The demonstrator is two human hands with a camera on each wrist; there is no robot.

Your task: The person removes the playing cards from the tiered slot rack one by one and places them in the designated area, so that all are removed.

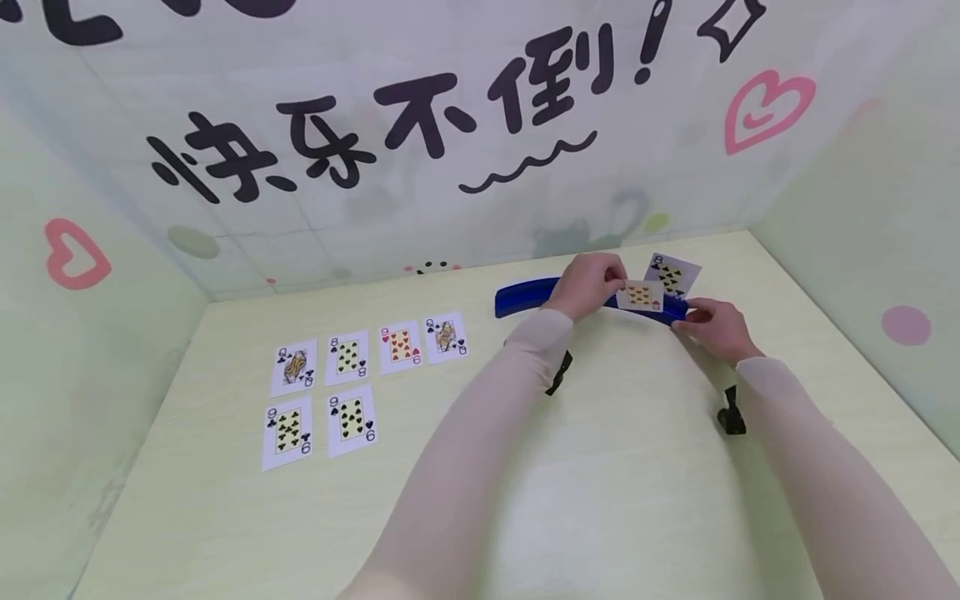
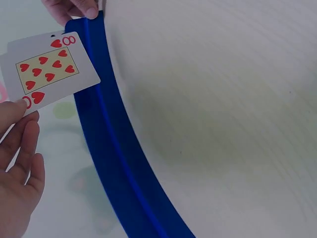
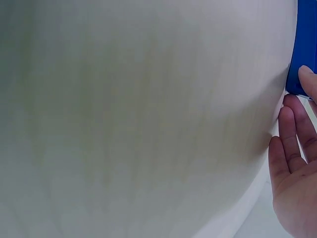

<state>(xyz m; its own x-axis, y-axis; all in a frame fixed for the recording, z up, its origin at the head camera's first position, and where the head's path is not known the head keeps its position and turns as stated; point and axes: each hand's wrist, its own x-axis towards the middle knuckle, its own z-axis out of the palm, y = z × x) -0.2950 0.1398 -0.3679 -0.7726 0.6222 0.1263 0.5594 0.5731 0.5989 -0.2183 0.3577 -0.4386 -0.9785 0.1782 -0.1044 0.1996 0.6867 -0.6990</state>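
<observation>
A curved blue card holder point(image 1: 525, 297) lies at the back right of the table. My left hand point(image 1: 588, 283) pinches an eight of hearts point(image 2: 48, 64) by one corner, over the holder's right part. Another card, a black eight point(image 1: 672, 275), shows at an angle behind it; whether it sits in the holder's groove is hidden. At the holder's right end, my right hand point(image 1: 716, 329) grips the tip, with the thumb point(image 3: 308, 77) on top and the fingers beside and below. The right wrist view catches only that end of the holder.
Several playing cards lie face up in two rows on the left, among them a nine of hearts point(image 1: 401, 346) and a nine of clubs point(image 1: 287, 432). Printed walls point(image 1: 412, 208) enclose the table behind and at both sides. Small black fittings point(image 1: 731, 412) show by the wrists.
</observation>
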